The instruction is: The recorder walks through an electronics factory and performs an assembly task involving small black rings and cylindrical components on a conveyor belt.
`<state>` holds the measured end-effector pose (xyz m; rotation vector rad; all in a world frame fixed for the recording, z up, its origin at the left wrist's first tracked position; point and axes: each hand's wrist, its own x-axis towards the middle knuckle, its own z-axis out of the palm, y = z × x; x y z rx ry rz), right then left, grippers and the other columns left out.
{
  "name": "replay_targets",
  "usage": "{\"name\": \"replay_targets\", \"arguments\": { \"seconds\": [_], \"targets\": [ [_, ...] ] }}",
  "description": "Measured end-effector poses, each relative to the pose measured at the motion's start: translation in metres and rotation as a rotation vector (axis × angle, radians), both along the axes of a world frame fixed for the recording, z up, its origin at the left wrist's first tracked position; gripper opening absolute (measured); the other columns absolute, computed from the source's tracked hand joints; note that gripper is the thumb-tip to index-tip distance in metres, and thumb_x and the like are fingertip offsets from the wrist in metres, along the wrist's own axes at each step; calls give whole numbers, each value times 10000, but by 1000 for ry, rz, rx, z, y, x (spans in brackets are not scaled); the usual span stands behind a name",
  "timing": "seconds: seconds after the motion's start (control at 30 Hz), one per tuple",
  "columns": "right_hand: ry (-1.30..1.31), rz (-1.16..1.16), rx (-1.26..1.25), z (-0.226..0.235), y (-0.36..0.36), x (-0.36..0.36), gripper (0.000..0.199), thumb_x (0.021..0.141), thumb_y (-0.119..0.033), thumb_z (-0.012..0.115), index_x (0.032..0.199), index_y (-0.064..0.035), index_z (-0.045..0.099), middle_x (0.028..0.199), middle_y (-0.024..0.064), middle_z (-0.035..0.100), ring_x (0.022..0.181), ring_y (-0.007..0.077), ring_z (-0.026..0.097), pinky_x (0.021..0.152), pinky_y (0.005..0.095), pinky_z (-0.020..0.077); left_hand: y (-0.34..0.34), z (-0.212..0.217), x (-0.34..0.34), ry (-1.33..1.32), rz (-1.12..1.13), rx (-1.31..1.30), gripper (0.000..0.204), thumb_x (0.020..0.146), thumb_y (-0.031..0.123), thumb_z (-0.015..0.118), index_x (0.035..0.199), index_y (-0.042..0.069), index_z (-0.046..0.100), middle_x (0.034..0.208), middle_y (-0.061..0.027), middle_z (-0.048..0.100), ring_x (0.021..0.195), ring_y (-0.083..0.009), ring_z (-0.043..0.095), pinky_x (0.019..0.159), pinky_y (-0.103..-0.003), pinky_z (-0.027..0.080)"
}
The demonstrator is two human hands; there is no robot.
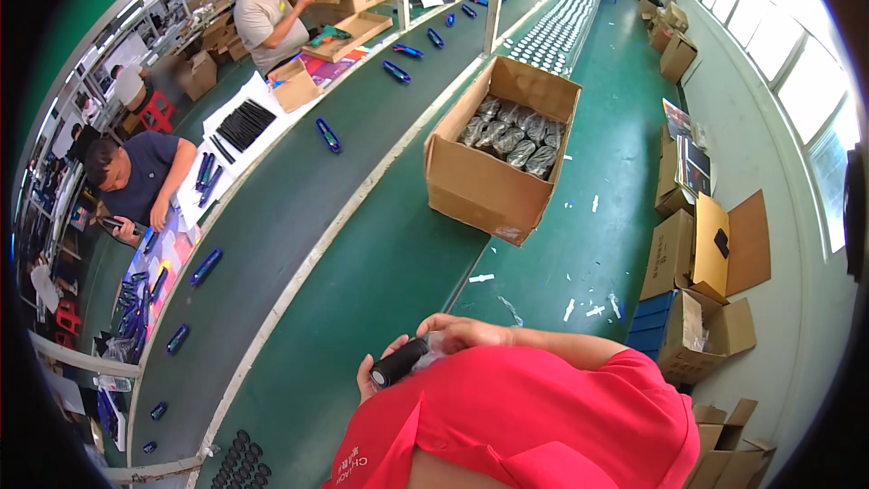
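Observation:
Close to my body, my left hand [366, 378] is closed round a short black cylinder [396, 363] with a pale round end. Its fingers show on both sides of the cylinder; the rest of that hand is behind it. Clear plastic wrap [436, 346] covers or trails from the cylinder's right end. My right hand [463, 331] pinches this wrap, with fingertips close to the cylinder. Beyond my hands stands an open cardboard box [480, 186] holding several dark pieces in clear plastic [511, 134].
A curved conveyor belt [272, 244] on the left carries several blue tools. Two people sit or stand along its far side. Black round pieces [243, 462] lie at lower left. Rows of white-topped pieces [552, 36] stretch away at the back. Open cartons [711, 330] line the right wall.

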<state>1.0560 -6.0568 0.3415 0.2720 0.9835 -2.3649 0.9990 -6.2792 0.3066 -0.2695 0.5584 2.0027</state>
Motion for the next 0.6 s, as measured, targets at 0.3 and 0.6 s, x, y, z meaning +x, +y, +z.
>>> {"name": "replay_targets", "arguments": {
  "seconds": [0.3,0.6],
  "targets": [
    [192,532,1124,-12,118,7,270,890,-311,527,961,-75,637,884,97,652,851,214,589,793,391,456,68,-6,-36,-151,-14,-3,763,759,519,616,1295,12,421,1224,-184,477,1080,-345,499,988,-456,410],
    [609,-780,1563,145,269,-115,131,908,-123,521,859,-28,598,744,17,578,706,60,530,628,226,441,79,-4,-47,-72,166,-42,778,742,520,629,1282,-6,435,1204,-187,484,1124,-326,471,987,-430,379]
  ]
}}
